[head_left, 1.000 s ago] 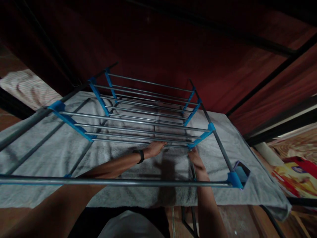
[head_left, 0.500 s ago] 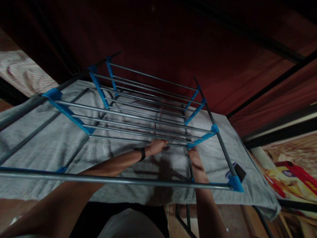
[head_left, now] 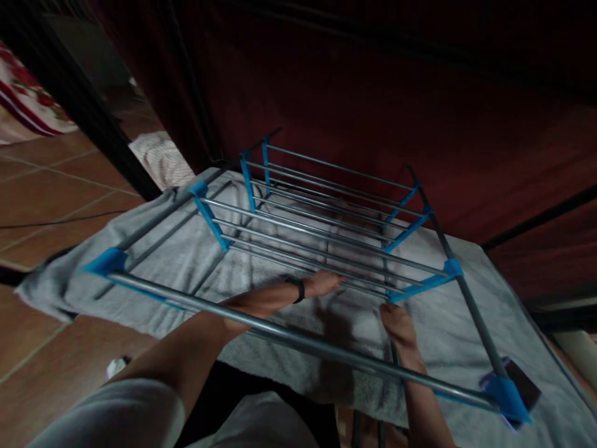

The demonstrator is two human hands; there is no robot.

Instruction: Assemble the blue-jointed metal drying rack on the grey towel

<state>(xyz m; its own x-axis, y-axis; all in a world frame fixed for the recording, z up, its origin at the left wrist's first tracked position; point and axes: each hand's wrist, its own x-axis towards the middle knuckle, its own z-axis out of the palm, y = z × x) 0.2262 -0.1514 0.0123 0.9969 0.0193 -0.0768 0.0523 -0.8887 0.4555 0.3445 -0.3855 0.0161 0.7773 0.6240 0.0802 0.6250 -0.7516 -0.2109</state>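
Observation:
A rack of grey metal tubes with blue plastic connectors lies across the grey blanket. My left hand, with a black band on the wrist, is closed round one of the rack's thin crossbars, right of its middle. Just below a blue connector on the right side, my right hand is curled round the rack's dark upright tube; its fingers are partly hidden. Both forearms pass under the rack's near crossbar.
A dark phone-like object lies on the blanket beside the rack's near right corner. A dark red curtain hangs behind. Tiled floor shows at the left, with a small white object on it.
My view has turned to the left, so the rack sits further right and more floor shows. Both hands stay at about the same places on the rack.

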